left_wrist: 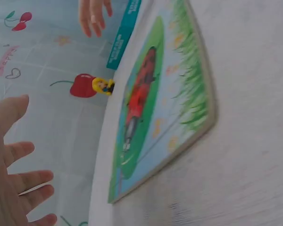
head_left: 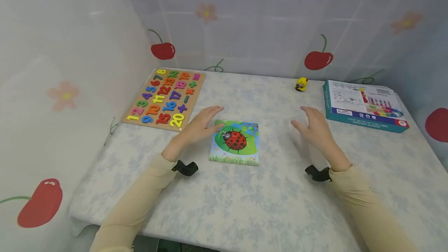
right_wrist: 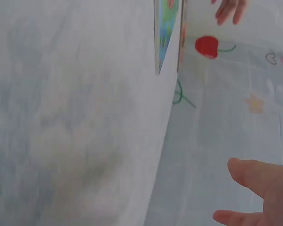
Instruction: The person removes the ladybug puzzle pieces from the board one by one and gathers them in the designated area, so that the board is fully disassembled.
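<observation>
A square ladybug puzzle board point(head_left: 235, 141) lies flat on the table, a red spotted ladybug on a green leaf pictured on it. My left hand point(head_left: 202, 124) hovers at the board's left edge, fingers spread and holding nothing; the left wrist view shows the ladybug board point(left_wrist: 141, 108) beside that hand point(left_wrist: 19, 174), apart from it. Over the tablecloth to the right of the board is my right hand point(head_left: 315, 129), its fingers extended and nothing in its grasp. In the right wrist view only part of this hand point(right_wrist: 264, 190) shows.
At the back left lies a wooden number board point(head_left: 187, 121) with colourful digits and signs. A small yellow toy figure point(head_left: 301, 84) stands near the back edge. To the right is a teal-sided box point(head_left: 365, 106). Printed curtains point(head_left: 259, 22) enclose the table.
</observation>
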Available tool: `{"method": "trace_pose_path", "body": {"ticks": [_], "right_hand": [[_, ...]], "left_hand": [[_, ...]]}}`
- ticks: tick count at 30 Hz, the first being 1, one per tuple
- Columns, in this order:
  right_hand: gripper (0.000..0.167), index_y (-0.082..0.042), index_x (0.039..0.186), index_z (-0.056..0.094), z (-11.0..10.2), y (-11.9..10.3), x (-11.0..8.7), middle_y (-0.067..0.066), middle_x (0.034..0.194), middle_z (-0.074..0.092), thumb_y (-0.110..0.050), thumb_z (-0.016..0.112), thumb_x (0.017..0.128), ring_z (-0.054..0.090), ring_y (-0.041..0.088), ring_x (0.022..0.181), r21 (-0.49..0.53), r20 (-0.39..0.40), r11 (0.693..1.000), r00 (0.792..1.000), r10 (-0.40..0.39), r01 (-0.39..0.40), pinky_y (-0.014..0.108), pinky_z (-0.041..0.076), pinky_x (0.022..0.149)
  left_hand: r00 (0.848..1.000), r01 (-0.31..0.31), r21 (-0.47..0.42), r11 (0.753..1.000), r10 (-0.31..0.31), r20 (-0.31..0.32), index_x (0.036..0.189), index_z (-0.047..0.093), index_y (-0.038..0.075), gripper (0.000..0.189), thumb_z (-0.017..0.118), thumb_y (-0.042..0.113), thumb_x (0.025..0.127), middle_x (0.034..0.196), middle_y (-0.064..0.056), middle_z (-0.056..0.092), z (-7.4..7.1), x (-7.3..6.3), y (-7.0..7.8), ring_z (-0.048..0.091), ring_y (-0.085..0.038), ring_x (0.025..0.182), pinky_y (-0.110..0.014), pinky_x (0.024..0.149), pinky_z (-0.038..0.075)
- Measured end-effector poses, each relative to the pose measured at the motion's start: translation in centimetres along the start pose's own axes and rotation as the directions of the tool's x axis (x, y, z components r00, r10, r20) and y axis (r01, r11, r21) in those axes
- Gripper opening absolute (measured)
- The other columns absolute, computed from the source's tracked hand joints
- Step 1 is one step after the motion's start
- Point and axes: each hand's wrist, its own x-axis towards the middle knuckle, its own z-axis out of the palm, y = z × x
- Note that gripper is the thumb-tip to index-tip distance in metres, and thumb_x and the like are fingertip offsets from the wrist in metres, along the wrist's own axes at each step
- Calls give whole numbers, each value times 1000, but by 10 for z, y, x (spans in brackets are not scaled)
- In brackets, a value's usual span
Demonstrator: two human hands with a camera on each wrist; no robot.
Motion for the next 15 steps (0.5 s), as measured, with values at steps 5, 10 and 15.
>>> {"method": "trace_pose_path", "body": {"ticks": [5, 10, 15], "right_hand": [[58, 3, 141, 39, 26, -24, 5, 28, 143, 39, -28, 58, 95, 35, 44, 133, 217, 46, 975, 997, -65, 54, 59, 31, 108], [47, 4, 132, 49, 53, -44, 10, 25, 133, 52, -15, 63, 91, 45, 40, 125, 336, 15, 933, 990, -144, 130, 53, 38, 104], [43, 4, 128, 53, 74, -54, 15, 24, 128, 57, -11, 66, 89, 49, 38, 122, 415, 9, 897, 985, -170, 151, 50, 41, 102]], "left_hand": [[996, -25, -66, 998, 30, 88, 148, 34, 16, 73, 66, 42, 88, 153, -6, 34, 21, -9, -8, 29, -26, 143, -48, 116, 27], [995, -29, -178, 984, 46, 94, 148, 35, 19, 79, 74, 39, 82, 151, -3, 37, 33, -13, -24, 32, -24, 141, -47, 115, 29], [995, -41, -248, 968, 63, 82, 147, 37, 18, 81, 77, 39, 79, 149, -2, 39, 38, -10, -33, 34, -25, 139, -50, 113, 30]]}}
